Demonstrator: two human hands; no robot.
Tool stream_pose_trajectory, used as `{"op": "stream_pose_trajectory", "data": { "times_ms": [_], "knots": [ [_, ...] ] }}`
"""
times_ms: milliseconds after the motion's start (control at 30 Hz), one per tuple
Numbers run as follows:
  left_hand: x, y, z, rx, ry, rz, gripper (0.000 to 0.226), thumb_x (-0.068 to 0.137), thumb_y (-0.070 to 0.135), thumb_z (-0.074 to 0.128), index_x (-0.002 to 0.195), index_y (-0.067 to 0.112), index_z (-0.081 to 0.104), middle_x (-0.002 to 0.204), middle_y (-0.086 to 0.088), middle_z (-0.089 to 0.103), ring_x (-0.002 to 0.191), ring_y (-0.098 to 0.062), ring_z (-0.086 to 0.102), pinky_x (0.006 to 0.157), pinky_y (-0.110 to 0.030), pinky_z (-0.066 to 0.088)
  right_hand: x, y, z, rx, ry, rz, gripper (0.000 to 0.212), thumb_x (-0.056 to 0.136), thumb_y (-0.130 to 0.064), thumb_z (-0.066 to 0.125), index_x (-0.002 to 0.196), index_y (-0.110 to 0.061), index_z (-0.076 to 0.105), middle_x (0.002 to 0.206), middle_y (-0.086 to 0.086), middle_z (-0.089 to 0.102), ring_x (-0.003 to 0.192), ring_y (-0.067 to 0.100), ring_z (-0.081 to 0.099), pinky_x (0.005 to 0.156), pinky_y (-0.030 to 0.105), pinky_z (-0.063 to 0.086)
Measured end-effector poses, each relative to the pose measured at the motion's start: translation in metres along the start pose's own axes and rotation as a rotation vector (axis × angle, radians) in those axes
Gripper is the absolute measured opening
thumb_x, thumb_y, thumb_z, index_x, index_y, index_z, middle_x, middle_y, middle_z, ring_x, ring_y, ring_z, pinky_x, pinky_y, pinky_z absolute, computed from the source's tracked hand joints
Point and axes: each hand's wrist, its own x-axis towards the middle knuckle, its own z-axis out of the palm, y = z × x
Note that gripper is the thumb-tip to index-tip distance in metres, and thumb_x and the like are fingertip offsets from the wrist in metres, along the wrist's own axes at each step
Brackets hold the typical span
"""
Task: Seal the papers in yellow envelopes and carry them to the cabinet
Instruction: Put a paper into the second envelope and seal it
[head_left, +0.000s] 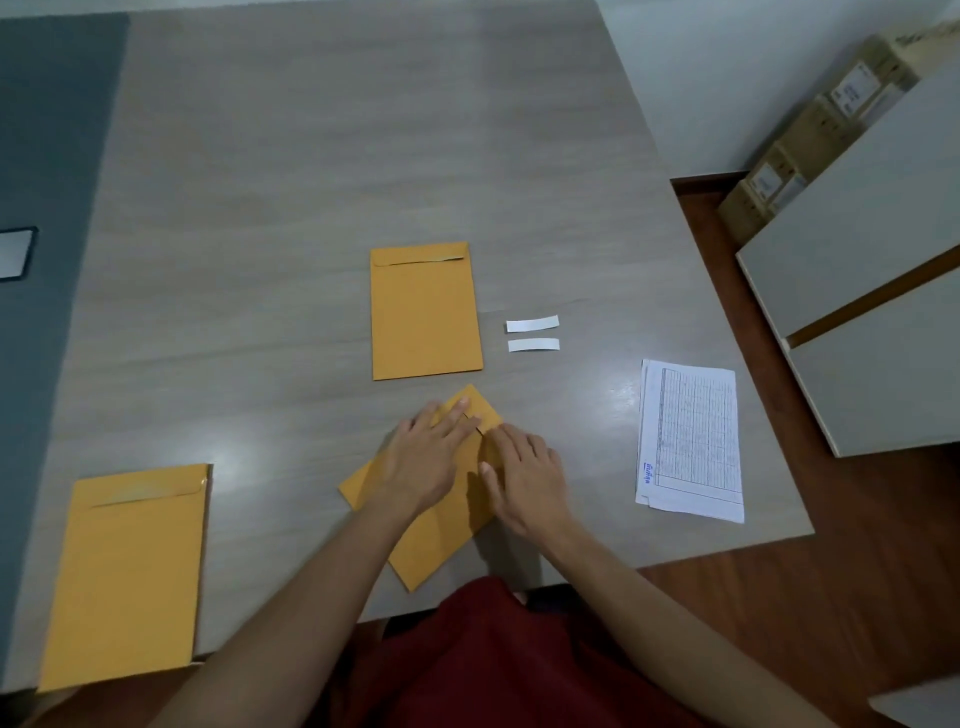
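A yellow envelope (434, 540) lies tilted on the grey table (311, 182) just in front of me. My left hand (423, 457) lies flat on its upper part, fingers straight along the flap. My right hand (522, 475) presses on the same envelope beside it, fingers mostly straight. A second yellow envelope (425, 312) lies flat farther back, its flap folded down. A third yellow envelope (127, 571) sits at the near left corner. A small stack of printed papers (693, 441) lies at the right side of the table.
Two white paper strips (533, 333) lie right of the middle envelope. A white cabinet (872, 291) stands to the right over a wooden floor, with cardboard boxes (810, 135) behind it along the wall. A dark-framed object (15, 253) sits at the left edge.
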Motion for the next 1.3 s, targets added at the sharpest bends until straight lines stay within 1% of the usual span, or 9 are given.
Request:
{"op": "stream_pose_trajectory", "data": {
  "times_ms": [100, 167, 300, 433, 600, 767, 1067, 1200, 1300],
  "knots": [
    [0.001, -0.004, 0.004, 0.092, -0.012, -0.01, 0.068, 0.101, 0.026, 0.034, 0.156, 0.038, -0.002, 0.166, 0.011, -0.008, 0.15, -0.027, 0.007, 0.108, -0.042, 0.03, -0.01, 0.005, 0.01, -0.114, -0.11, -0.072, 0.059, 0.103, -0.047, 0.02, 0.154, -0.017, 0.023, 0.161, 0.002, 0.022, 0.146, 0.026, 0.024, 0.112, 0.047, 0.031],
    [0.002, -0.005, 0.005, 0.144, -0.01, -0.019, 0.067, 0.101, 0.026, 0.032, 0.156, 0.038, -0.005, 0.165, 0.011, -0.009, 0.148, -0.03, 0.01, 0.106, -0.045, 0.03, -0.024, 0.017, 0.014, -0.141, -0.136, -0.095, 0.06, 0.103, -0.048, 0.021, 0.154, -0.017, 0.021, 0.162, 0.001, 0.016, 0.15, 0.024, 0.011, 0.118, 0.051, 0.02],
    [0.002, -0.005, 0.008, 0.193, -0.008, -0.001, 0.069, 0.099, 0.026, 0.034, 0.157, 0.036, -0.004, 0.166, 0.008, -0.007, 0.146, -0.033, 0.013, 0.105, -0.049, 0.029, -0.054, 0.043, 0.014, -0.186, -0.132, -0.12, 0.058, 0.103, -0.047, 0.024, 0.151, -0.014, 0.032, 0.157, 0.004, 0.031, 0.147, 0.025, 0.022, 0.115, 0.054, 0.021],
    [0.002, 0.013, 0.002, 0.191, -0.019, -0.047, 0.064, 0.101, 0.037, 0.033, 0.158, 0.027, 0.007, 0.167, 0.0, 0.001, 0.15, -0.033, 0.007, 0.115, -0.055, 0.018, -0.059, 0.043, 0.013, -0.165, -0.143, -0.084, 0.059, 0.102, -0.047, 0.025, 0.149, -0.014, 0.036, 0.155, 0.004, 0.035, 0.146, 0.026, 0.026, 0.114, 0.054, 0.022],
    [-0.012, 0.034, 0.015, 0.204, -0.049, 0.199, 0.066, 0.103, 0.048, 0.024, 0.159, 0.023, -0.001, 0.167, 0.0, -0.006, 0.152, -0.029, -0.004, 0.119, -0.054, 0.01, -0.058, 0.042, 0.011, -0.184, -0.176, -0.072, 0.059, 0.101, -0.047, 0.029, 0.15, -0.015, 0.034, 0.155, 0.004, 0.035, 0.147, 0.025, 0.024, 0.115, 0.054, 0.02],
    [-0.009, 0.017, 0.012, 0.213, -0.02, 0.118, 0.063, 0.102, 0.051, 0.014, 0.158, 0.031, -0.005, 0.165, 0.012, -0.005, 0.152, -0.033, 0.002, 0.113, -0.062, 0.013, -0.058, 0.044, 0.01, -0.168, -0.21, -0.075, 0.059, 0.102, -0.047, 0.028, 0.151, -0.015, 0.032, 0.155, 0.004, 0.035, 0.147, 0.025, 0.025, 0.114, 0.054, 0.021],
    [0.007, -0.014, 0.003, 0.187, -0.071, -0.148, 0.06, 0.103, 0.052, 0.013, 0.157, 0.035, -0.006, 0.165, 0.015, -0.006, 0.152, -0.032, 0.003, 0.109, -0.07, 0.015, -0.057, 0.046, 0.011, -0.184, -0.235, -0.061, 0.06, 0.102, -0.049, 0.025, 0.152, -0.016, 0.028, 0.157, 0.003, 0.031, 0.148, 0.023, 0.02, 0.116, 0.053, 0.019],
    [0.015, -0.008, -0.004, 0.122, -0.131, -0.203, 0.065, 0.103, 0.052, 0.018, 0.158, 0.025, -0.001, 0.166, 0.008, -0.003, 0.151, -0.03, 0.006, 0.112, -0.061, 0.023, -0.058, 0.044, 0.011, -0.177, -0.245, -0.054, 0.06, 0.101, -0.049, 0.029, 0.152, -0.016, 0.029, 0.157, 0.003, 0.03, 0.148, 0.023, 0.019, 0.116, 0.054, 0.019],
    [0.016, 0.003, -0.005, -0.088, -0.015, -0.208, 0.068, 0.101, 0.046, 0.041, 0.155, 0.012, 0.02, 0.163, -0.006, 0.019, 0.146, -0.026, 0.021, 0.113, -0.042, 0.03, -0.059, 0.041, 0.01, -0.18, -0.239, -0.049, 0.06, 0.101, -0.049, 0.03, 0.151, -0.016, 0.031, 0.156, 0.003, 0.033, 0.148, 0.023, 0.02, 0.115, 0.054, 0.021]
  ]
}}
